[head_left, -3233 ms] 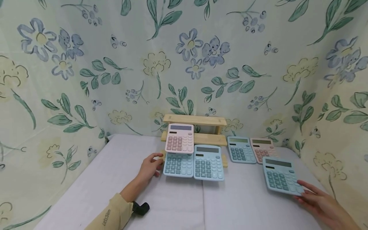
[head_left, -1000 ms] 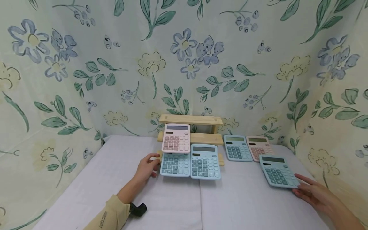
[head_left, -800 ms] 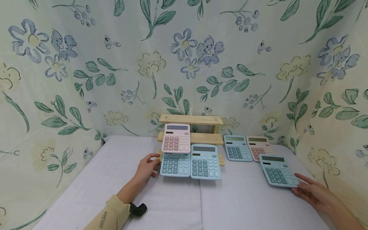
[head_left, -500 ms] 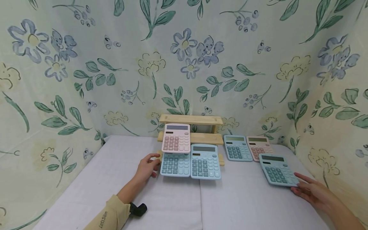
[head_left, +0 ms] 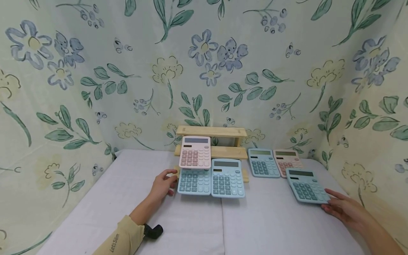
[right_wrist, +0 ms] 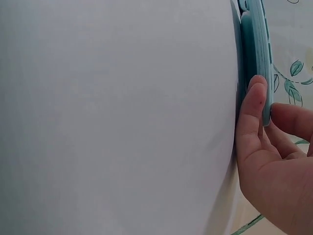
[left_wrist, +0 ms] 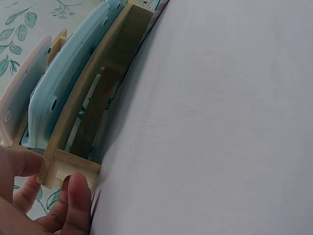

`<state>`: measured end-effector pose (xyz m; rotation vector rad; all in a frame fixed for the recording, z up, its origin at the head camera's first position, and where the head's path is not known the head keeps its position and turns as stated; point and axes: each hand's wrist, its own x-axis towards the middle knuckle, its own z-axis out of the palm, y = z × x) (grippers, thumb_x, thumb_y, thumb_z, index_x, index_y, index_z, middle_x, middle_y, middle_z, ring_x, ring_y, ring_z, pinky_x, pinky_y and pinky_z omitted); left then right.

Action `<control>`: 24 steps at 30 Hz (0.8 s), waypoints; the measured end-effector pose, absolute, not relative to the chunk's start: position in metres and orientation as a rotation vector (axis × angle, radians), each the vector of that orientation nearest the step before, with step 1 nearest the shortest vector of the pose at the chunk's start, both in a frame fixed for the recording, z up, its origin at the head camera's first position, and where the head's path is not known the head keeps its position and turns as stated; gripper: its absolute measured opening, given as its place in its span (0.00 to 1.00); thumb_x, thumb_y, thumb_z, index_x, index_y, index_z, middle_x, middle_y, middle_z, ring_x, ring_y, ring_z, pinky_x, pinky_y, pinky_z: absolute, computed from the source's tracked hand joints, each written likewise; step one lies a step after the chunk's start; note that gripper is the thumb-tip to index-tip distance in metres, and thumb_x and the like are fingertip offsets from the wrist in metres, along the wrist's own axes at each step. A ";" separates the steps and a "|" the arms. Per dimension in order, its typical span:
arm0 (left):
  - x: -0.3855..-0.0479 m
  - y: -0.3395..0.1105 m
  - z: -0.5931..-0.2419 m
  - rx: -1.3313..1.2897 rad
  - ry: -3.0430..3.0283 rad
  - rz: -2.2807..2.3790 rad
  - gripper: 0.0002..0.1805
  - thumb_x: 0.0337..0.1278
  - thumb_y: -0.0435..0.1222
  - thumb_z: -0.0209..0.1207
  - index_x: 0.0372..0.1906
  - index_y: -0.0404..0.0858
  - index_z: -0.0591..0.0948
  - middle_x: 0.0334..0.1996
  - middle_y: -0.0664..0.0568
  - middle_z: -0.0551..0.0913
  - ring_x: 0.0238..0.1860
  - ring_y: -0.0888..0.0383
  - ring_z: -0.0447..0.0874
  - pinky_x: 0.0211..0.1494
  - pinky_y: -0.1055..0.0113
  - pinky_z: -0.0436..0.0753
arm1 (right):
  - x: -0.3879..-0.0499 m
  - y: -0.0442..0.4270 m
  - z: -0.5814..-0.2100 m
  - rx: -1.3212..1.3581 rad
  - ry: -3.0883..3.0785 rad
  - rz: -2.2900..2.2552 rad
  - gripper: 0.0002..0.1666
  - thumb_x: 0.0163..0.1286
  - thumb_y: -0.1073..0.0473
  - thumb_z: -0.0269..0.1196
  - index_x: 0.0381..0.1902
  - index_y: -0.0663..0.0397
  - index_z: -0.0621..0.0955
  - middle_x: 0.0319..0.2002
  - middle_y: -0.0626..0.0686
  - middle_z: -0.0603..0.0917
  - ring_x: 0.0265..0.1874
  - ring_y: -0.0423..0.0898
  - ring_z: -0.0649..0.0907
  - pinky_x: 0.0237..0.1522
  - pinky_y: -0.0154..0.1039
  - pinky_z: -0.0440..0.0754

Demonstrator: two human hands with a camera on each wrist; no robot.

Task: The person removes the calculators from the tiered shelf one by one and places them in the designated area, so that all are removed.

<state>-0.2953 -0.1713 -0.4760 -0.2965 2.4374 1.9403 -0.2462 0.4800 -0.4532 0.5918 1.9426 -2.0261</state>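
Left hand — pinching stand, right hand — pinching calculator

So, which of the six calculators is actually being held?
The blue calculator furthest right: the right hand pinches its near right corner. No other calculator is gripped.

Head view from above, wrist view close, share the right hand.

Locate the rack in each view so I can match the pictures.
Head: rack just below centre, bearing three calculators.
Left wrist: rack slants from lower left to top edge, left hand at its lower end.
Right wrist: not in it.
Shared landmark: white tablecloth, low in head, right in left wrist, left in right wrist.
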 end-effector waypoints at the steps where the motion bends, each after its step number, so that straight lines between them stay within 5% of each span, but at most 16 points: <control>1: -0.295 -0.171 -0.476 -0.296 2.439 1.938 0.19 0.67 0.43 0.59 0.60 0.47 0.78 0.46 0.43 0.83 0.34 0.52 0.80 0.28 0.64 0.83 | -0.247 0.480 -0.453 0.592 1.945 -2.025 0.49 0.73 0.71 0.52 0.80 0.55 0.36 0.33 0.40 0.83 0.40 0.47 0.87 0.52 0.44 0.84; 24: -0.295 -0.171 -0.475 -0.290 2.426 1.960 0.18 0.67 0.41 0.58 0.60 0.46 0.79 0.46 0.44 0.82 0.34 0.53 0.79 0.28 0.64 0.82 | -0.252 0.480 -0.453 0.634 1.989 -2.000 0.49 0.72 0.72 0.54 0.80 0.58 0.40 0.33 0.41 0.82 0.39 0.47 0.88 0.51 0.44 0.85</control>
